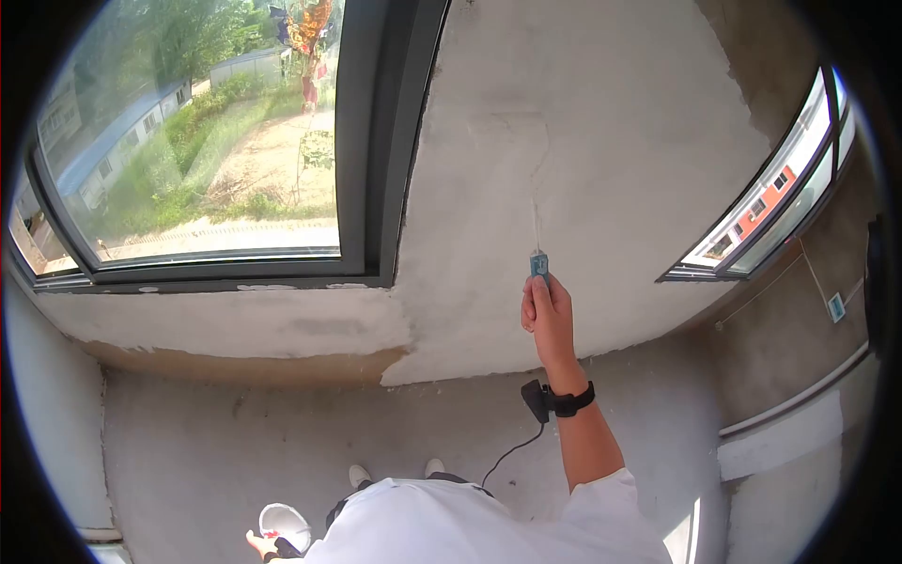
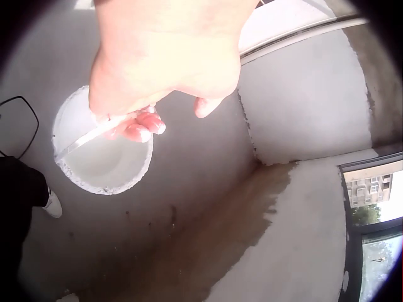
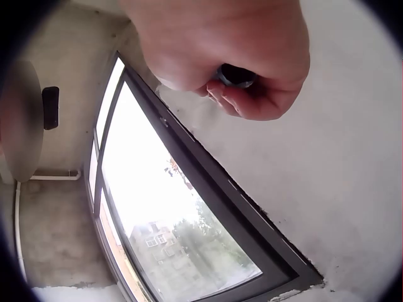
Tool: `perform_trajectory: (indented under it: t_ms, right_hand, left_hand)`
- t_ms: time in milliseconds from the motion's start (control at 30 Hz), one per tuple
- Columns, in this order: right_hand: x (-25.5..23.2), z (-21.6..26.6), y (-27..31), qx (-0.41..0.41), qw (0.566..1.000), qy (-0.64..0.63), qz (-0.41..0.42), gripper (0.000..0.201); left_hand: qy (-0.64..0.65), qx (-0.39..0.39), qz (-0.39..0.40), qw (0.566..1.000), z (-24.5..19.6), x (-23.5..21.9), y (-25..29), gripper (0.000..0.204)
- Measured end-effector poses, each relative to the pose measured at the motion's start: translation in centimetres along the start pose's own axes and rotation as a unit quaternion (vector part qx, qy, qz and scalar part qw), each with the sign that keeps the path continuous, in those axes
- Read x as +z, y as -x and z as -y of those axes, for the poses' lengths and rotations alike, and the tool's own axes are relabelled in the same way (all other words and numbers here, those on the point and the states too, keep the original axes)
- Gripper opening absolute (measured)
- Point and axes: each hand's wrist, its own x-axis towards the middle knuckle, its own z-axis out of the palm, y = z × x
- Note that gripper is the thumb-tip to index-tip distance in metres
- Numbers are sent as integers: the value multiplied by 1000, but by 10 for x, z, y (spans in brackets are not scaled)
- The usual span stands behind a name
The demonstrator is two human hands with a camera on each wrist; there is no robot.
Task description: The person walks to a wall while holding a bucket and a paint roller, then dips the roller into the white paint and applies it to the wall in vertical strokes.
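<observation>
In the head view the right hand [image 1: 552, 315] grips the blue-grey handle [image 1: 538, 266] of a tool raised against the grey-white wall [image 1: 611, 188]; its thin shaft leads up towards a faint wide edge on the plaster. The right wrist view shows the same hand [image 3: 239, 69] curled round the dark handle end [image 3: 237, 76]. Low at the left, the left hand [image 1: 266, 545] is at a white bucket [image 1: 285, 523]. Its fingers [image 2: 140, 128] curl round the bucket's handle strip [image 2: 88, 136], above pale material [image 2: 104, 160] inside.
A dark-framed window [image 1: 366, 188] stands left of the wall patch, another window [image 1: 752, 235] at the right. Bare brown plaster [image 1: 244, 367] runs low along the wall. A cable [image 1: 512, 454] hangs from the right wrist. The person's shoes [image 1: 434, 466] are on the grey floor [image 1: 207, 442].
</observation>
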Motion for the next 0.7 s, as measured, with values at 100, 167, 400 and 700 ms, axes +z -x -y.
perform_trajectory:
  t_ms: [100, 167, 400, 700]
  right_hand:
    - [40, 8, -23, -20, 998, 52, -22, 32]
    - [57, -2, -30, -5, 999, 28, -34, 34]
    - [61, -130, 4, 29, 988, 126, -87, 39]
    - [56, -193, 67, 104, 975, 154, -118, 42]
  left_hand:
    - [-19, -13, 22, 999, -19, 20, -22, 63]
    - [-42, -16, 33, 998, -32, 36, -23, 62]
    - [-46, -27, 86, 995, -69, 71, -33, 59]
    - [-97, 14, 83, 992, -101, 108, -37, 57]
